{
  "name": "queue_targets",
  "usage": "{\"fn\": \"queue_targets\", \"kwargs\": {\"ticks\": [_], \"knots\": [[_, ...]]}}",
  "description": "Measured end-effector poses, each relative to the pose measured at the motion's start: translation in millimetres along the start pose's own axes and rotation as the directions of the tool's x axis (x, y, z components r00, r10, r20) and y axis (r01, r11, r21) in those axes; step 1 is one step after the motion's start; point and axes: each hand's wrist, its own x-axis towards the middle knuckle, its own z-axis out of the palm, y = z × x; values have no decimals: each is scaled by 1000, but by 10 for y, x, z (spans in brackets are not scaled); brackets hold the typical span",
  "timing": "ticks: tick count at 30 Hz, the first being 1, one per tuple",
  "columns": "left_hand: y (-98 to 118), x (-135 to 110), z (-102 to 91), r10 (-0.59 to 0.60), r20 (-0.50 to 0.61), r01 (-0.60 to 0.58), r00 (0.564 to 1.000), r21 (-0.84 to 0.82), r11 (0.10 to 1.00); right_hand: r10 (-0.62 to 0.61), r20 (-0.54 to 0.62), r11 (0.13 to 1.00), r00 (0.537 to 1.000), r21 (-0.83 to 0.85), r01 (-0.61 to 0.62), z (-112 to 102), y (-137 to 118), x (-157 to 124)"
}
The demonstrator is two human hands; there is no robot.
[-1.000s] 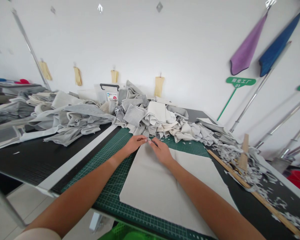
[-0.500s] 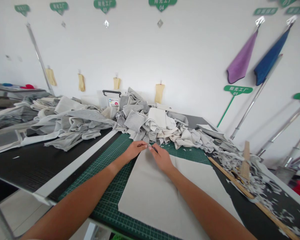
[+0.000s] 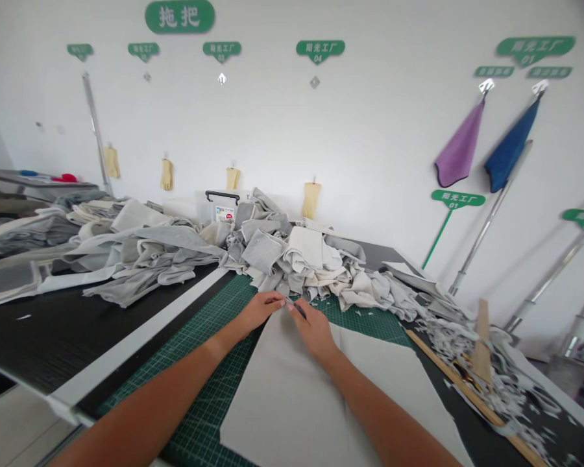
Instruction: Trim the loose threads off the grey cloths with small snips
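Note:
A large pale grey cloth point(image 3: 282, 389) lies spread over the green gridded cutting mat point(image 3: 209, 376). At its far corner, my left hand point(image 3: 263, 309) pinches the cloth's edge between thumb and fingers. My right hand point(image 3: 315, 329) is closed around a small dark-handled tool point(image 3: 300, 311), its tip against that same edge close to my left fingertips. The tool's kind is too small to make out. Just beyond both hands rises a heap of grey and off-white cloth pieces point(image 3: 306, 250).
More grey cloths point(image 3: 146, 243) cover the left of the black table point(image 3: 68, 324). Along the right lie a wooden strip point(image 3: 457, 366), a short wooden board point(image 3: 481, 344), scissors point(image 3: 464, 375) and shredded scraps point(image 3: 511, 389). A clear box point(image 3: 222, 206) stands behind the heap, before the wall.
My view has tilted upward, so the table and wall items appear lower and more signs show. Both hands stay together at the cloth's far corner, with little visible movement.

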Motion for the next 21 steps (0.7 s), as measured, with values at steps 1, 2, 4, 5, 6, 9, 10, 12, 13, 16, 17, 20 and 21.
{"fn": "queue_targets", "kwargs": {"ticks": [1, 2, 4, 5, 6, 9, 10, 12, 13, 16, 17, 20, 21], "knots": [[-5, 0, -1, -5, -3, 5, 1000, 1, 1000, -12, 6, 1000, 1000, 15, 12, -1, 0, 3], [-11, 2, -2, -8, -7, 8, 1000, 3, 1000, -24, 14, 999, 1000, 31, 23, -2, 1, 6], [-19, 8, -4, -9, -19, 9, 1000, 9, 1000, -43, 26, 998, 999, 57, 42, 1, 6, 15], [-20, 10, -5, -8, -25, 8, 1000, 14, 1000, -50, 30, 997, 998, 65, 48, 4, 9, 18], [-19, 12, -6, -4, -29, 4, 1000, 19, 1000, -53, 30, 996, 998, 69, 51, 8, 14, 21], [3, 11, -6, 12, -21, -12, 1000, 25, 1000, -51, 24, 997, 998, 67, 50, 24, 30, 27], [13, 8, -6, 17, -14, -16, 1000, 24, 1000, -48, 21, 997, 999, 65, 47, 29, 35, 27], [34, 0, -5, 18, -9, -17, 1000, 23, 1000, -46, 20, 997, 999, 65, 45, 36, 44, 29], [43, -4, -5, 16, -10, -16, 1000, 22, 1000, -49, 22, 997, 999, 68, 47, 39, 46, 30], [72, -19, -4, 8, -13, -8, 1000, 19, 1000, -60, 28, 996, 998, 73, 57, 44, 44, 30], [82, -25, -4, 5, -12, -4, 1000, 20, 1000, -60, 26, 996, 998, 69, 58, 45, 41, 29], [109, -40, -3, 4, -7, -4, 1000, 25, 1000, -57, 17, 997, 998, 45, 56, 51, 30, 27], [115, -45, -2, 8, -6, -8, 1000, 26, 1000, -58, 15, 998, 998, 39, 58, 52, 27, 26]]}}
